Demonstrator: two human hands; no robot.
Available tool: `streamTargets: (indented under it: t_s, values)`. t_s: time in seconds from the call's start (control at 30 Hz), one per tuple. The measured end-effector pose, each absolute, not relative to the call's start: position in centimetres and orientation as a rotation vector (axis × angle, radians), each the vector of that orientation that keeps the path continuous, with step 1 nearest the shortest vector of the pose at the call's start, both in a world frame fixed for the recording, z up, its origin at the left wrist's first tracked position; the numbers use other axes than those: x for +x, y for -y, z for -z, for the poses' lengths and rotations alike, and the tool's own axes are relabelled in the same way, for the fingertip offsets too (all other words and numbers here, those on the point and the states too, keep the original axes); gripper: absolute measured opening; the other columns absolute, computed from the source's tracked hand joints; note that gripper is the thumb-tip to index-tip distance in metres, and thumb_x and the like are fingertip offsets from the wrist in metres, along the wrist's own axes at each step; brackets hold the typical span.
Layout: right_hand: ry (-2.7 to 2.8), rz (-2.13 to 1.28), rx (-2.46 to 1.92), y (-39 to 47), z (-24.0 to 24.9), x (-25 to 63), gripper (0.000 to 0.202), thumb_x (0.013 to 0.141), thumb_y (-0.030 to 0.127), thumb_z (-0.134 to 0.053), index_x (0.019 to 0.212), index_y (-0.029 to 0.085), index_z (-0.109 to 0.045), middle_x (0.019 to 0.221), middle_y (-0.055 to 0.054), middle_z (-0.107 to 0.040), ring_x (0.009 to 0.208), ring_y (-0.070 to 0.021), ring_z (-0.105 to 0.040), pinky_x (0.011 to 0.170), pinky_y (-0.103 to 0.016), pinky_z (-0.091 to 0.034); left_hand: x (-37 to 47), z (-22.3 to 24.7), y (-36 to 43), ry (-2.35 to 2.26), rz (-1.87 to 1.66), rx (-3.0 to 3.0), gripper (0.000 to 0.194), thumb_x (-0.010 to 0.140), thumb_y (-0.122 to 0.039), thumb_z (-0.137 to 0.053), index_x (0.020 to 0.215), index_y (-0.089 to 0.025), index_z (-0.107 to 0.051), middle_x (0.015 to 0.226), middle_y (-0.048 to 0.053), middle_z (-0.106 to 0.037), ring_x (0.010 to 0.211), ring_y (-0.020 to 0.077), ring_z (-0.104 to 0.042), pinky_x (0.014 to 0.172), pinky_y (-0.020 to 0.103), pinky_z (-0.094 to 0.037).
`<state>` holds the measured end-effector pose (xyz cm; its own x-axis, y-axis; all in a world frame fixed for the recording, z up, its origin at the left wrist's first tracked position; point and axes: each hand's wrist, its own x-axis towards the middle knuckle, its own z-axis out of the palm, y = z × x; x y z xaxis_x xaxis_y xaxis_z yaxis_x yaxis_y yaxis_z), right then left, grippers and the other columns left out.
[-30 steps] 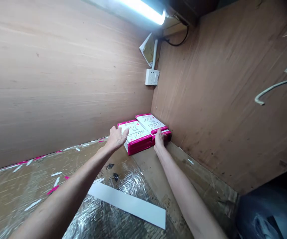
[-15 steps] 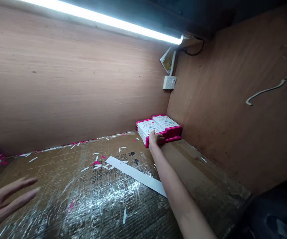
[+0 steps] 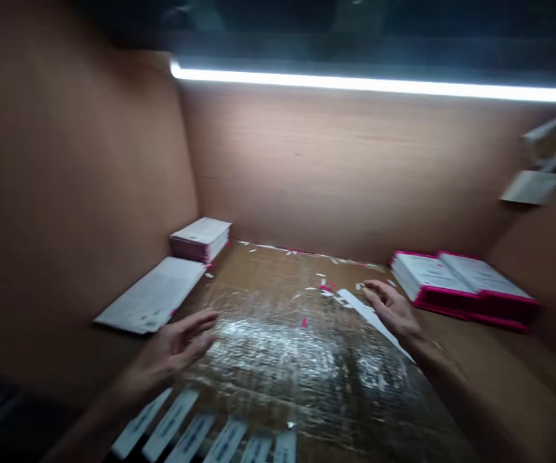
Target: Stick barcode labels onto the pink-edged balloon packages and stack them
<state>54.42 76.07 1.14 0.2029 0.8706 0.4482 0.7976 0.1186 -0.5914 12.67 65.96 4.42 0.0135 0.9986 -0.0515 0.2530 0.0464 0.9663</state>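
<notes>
My left hand (image 3: 174, 347) hovers over the left part of the cardboard surface, fingers apart, holding nothing. Just beyond it lies a flat white packet (image 3: 155, 296) near the left wall. My right hand (image 3: 394, 308) is above a long white strip (image 3: 369, 315), its fingers slightly apart with nothing between them. To the right of that hand sit two side-by-side stacks of white and pink packets (image 3: 444, 280). A taller stack of packets (image 3: 203, 238) stands in the back left corner. The view is blurred by motion.
Several white labels (image 3: 227, 440) lie in a row at the near edge. Small white and pink scraps (image 3: 325, 288) are scattered on the plastic-wrapped cardboard (image 3: 268, 276). Wooden walls enclose it, with a tube light (image 3: 355, 82) above and a socket (image 3: 533, 186) at right.
The view has swung left, bringing the left wall, packets and labels in. My right hand has come away from the pink and white stacks and back over the strip.
</notes>
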Motion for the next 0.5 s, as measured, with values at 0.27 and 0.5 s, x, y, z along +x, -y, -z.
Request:
streamTargets:
  t_s: [0.27, 0.5]
  values:
    - [2.436, -0.055, -1.324, -85.2, -3.7, 29.6, 0.041, 0.090, 0.041, -0.052, 0.124, 0.018, -0.057, 0.124, -0.011, -0.063, 0.113, -0.0222, -0.059, 0.094, -0.031, -0.045, 9.0, -0.1, -65.6, -1.272, -1.167, 1.151, 0.058, 0.068, -0.056, -0.073, 0.111, -0.018, -0.068, 0.119, 0.013, -0.070, 0.114, 0.0284, -0.063, 0.096, 0.035, -0.050]
    - [2.514, 0.133, -1.348, -95.5, -3.2, 14.9, 0.051, 0.092, 0.048, -0.051, 0.130, 0.014, -0.049, 0.128, -0.016, -0.055, 0.118, -0.0267, -0.052, 0.097, -0.038, -0.041, 4.9, 3.5, -64.9, -1.367, -1.222, 0.988, 0.050, 0.068, -0.061, -0.071, 0.105, -0.027, -0.073, 0.116, 0.007, -0.073, 0.109, 0.0272, -0.065, 0.093, 0.033, -0.053]
